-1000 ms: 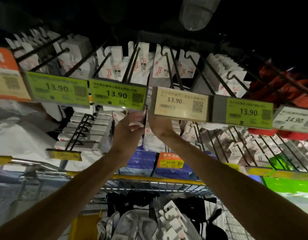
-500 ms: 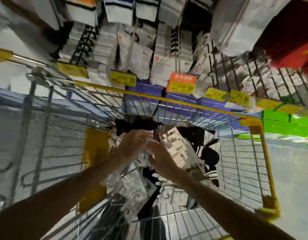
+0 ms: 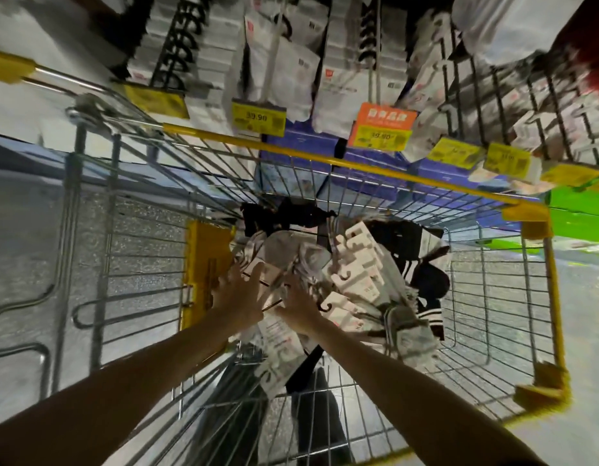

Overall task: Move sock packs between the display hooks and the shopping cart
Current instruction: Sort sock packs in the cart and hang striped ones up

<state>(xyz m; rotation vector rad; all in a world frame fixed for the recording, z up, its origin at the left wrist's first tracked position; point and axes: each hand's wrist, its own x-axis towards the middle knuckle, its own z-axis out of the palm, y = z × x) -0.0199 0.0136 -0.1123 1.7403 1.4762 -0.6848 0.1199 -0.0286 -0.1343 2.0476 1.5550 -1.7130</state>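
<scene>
Loosely heaped, the sock packs [image 3: 358, 277] fill the middle of the frame inside the shopping cart [image 3: 358, 167], their white card hangers crossing at all angles. The likeliest trouble is therefore a snag: lifting one pack could drag a neighbour up by its hanger slot. A thin card could also slide through the wire gaps at the lower centre. The white pack [image 3: 276, 332] nearest the hands lies partly under them, its card showing between the two wrists and tilted toward the lower edge. The left hand [image 3: 239, 294] hovers just left of centre, fingers spread and straight, gripping nothing I can make out. The right hand [image 3: 299, 306] beside it is likewise splayed, fingertips at the heap, though blur hides whether they touch. Display hooks [image 3: 175, 52] line the top of the frame, well apart from both hands.
</scene>
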